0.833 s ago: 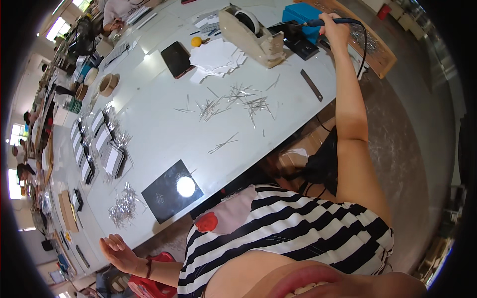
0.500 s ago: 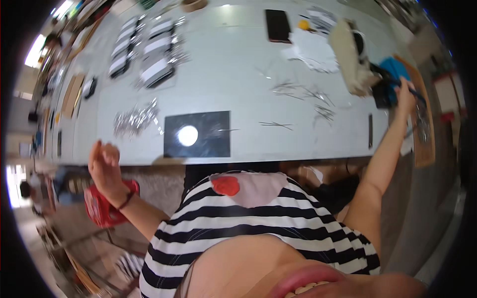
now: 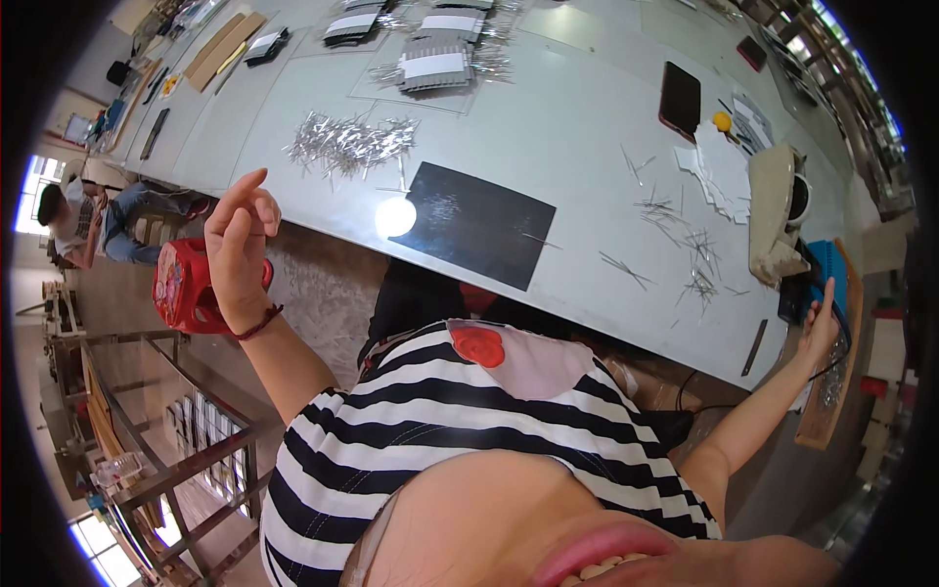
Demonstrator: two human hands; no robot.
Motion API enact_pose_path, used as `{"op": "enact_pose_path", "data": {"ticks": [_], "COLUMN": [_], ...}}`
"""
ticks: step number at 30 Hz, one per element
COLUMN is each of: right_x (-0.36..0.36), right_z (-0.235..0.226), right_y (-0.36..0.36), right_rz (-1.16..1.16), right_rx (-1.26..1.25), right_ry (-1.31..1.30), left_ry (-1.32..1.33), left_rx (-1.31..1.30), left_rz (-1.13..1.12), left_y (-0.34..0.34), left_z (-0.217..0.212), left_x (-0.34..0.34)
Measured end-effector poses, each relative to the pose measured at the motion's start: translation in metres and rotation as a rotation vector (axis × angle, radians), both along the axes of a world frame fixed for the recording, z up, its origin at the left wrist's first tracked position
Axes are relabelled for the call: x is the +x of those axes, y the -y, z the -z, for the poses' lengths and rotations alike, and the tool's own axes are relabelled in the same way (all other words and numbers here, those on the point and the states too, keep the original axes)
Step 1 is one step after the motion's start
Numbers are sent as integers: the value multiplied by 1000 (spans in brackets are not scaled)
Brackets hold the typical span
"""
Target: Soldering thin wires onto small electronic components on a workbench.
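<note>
My left hand (image 3: 240, 245) hangs raised in the air off the near edge of the long grey surface (image 3: 587, 127), fingers loosely curled and parted, holding nothing; a red plastic stool (image 3: 186, 289) stands on the floor beneath it. My right hand (image 3: 820, 323) stretches far out to the surface's end, forefinger up, at a thin dark rod with its cable (image 3: 841, 338) beside a blue tray (image 3: 831, 274); whether it grips I cannot tell. A black mat (image 3: 479, 225) lies before me, loose metal pins (image 3: 347, 142) heaped beyond it.
</note>
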State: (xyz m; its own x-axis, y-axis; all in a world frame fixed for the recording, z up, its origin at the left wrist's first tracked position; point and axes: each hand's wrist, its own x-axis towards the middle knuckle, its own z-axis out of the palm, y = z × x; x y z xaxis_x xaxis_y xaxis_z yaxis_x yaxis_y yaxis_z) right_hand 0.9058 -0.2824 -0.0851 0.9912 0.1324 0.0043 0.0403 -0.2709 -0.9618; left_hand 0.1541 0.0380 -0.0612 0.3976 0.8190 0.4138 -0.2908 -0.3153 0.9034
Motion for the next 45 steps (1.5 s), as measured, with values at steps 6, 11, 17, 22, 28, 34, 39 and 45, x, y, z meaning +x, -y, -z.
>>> {"op": "enact_pose_path", "data": {"ticks": [6,11,17,22,28,34,39,45], "right_x": [-16,-114,-259,-403,-543,-625,-671,-681], "right_z": [2,-31,-104,-127,-92,-22,-4,23], "right_y": [26,-15,-157,-353,-618,-810,-850,-877], "right_rz": [-55,-143,-924,-1535,-1678,-1643,-1648,-1690], "right_rx": [-149,-482,-277,-177,-100,-215,-299,-339], "right_ry": [54,220,253,393,602,521,591,621], "left_ry": [-58,-164,28,265,-380,-1008,-1328,-1326], "left_rx": [-92,-198,-456,-575,-146,571,389,366], "left_rz": [-215,-444,-482,-456,-785,-851,-730,-715], "left_y": [-7,-36,-112,-178,-218,-247,-234,-228], "left_z": [1,1,7,30,58,72,70,73], "left_x": [-34,-57,-102,-146,-166,-154,-156,-153]}}
